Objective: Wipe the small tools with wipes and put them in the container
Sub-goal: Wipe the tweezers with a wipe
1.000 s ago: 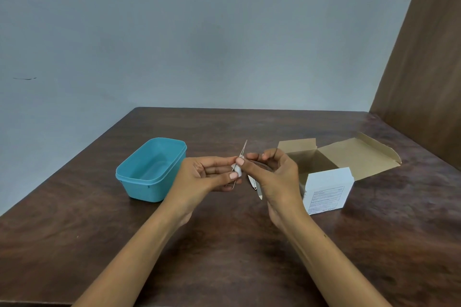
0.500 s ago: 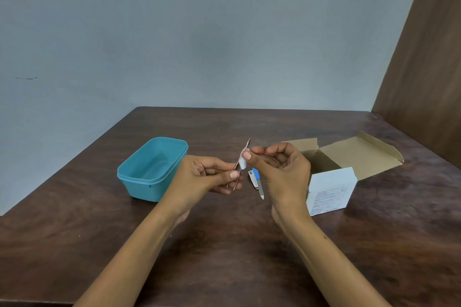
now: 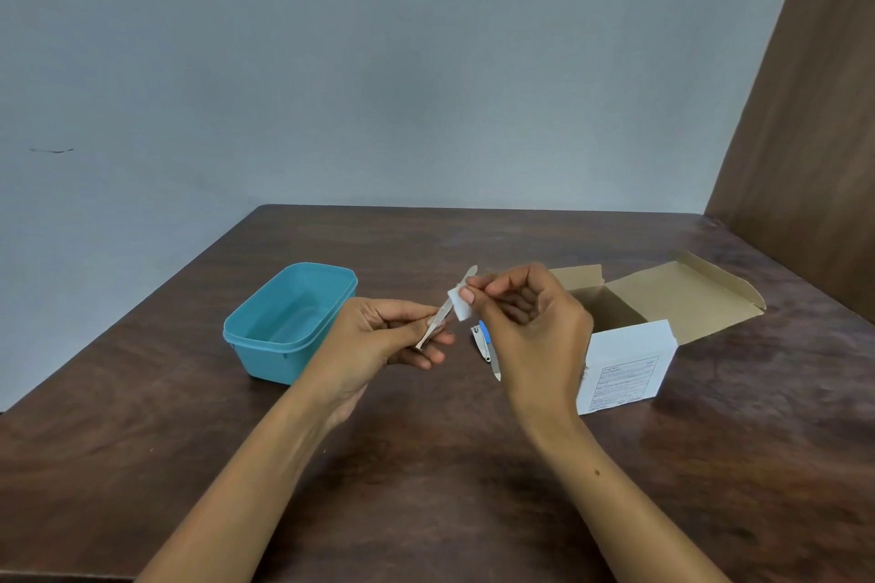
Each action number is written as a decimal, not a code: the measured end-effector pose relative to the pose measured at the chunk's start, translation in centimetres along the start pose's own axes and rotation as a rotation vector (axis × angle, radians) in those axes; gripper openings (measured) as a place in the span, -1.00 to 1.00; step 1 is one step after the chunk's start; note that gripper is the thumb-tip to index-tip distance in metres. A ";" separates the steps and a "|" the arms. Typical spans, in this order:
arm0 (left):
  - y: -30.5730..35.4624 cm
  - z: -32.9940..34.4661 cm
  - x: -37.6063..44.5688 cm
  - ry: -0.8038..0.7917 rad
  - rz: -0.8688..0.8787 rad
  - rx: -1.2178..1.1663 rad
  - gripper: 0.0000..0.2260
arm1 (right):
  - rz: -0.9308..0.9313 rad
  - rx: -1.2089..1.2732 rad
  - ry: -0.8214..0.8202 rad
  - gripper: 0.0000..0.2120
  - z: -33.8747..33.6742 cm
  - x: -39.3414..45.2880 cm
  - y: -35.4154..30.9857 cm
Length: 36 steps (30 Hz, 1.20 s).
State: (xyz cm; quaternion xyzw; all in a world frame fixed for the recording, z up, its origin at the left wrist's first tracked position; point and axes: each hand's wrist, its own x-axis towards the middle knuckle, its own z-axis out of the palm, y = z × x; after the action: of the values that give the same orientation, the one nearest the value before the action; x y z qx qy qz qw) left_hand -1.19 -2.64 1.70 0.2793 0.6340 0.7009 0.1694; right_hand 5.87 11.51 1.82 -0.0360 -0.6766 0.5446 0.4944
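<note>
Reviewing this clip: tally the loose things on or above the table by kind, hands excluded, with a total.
Small tools: 3 - metal file held in the left hand, nail clipper and a slim tool lying on the table
Wipes: 1 - white wipe pinched by the right hand
Containers: 1 - teal container
Boxes: 1 - open cardboard box
Total: 6

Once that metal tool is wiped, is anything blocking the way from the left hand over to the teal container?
Nothing visible does. The left hand holds the metal tool just right of the teal container, which is open-topped with no lid and looks empty. The right hand with the wipe and the remaining tools lie on the far side, away from that path.
</note>
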 end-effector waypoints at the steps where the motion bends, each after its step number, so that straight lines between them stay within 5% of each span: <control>1: 0.0 0.0 0.0 -0.001 0.008 0.029 -0.86 | -0.011 -0.017 0.007 -0.76 -0.2 0.2 0.1; 11: -0.2 0.0 0.2 0.052 0.071 0.195 -0.81 | -0.115 -0.182 -0.110 -0.72 -0.1 -0.3 1.0; 21: -0.3 0.2 0.2 0.041 0.106 0.233 -0.78 | -0.081 -0.220 -0.012 -0.71 -0.3 0.6 1.4; 27: -0.4 0.0 0.3 0.070 0.109 0.256 -0.81 | -0.144 -0.249 -0.157 -0.74 0.1 -0.3 1.2; 36: -0.2 0.2 0.2 0.060 0.100 0.269 -0.81 | -0.056 -0.247 -0.034 -0.74 -0.3 0.8 1.6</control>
State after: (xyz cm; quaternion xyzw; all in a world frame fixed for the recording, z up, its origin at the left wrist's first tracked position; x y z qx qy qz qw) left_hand -1.20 -2.31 1.55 0.3095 0.7124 0.6252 0.0764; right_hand 4.90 12.89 1.02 -0.0686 -0.7477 0.4437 0.4894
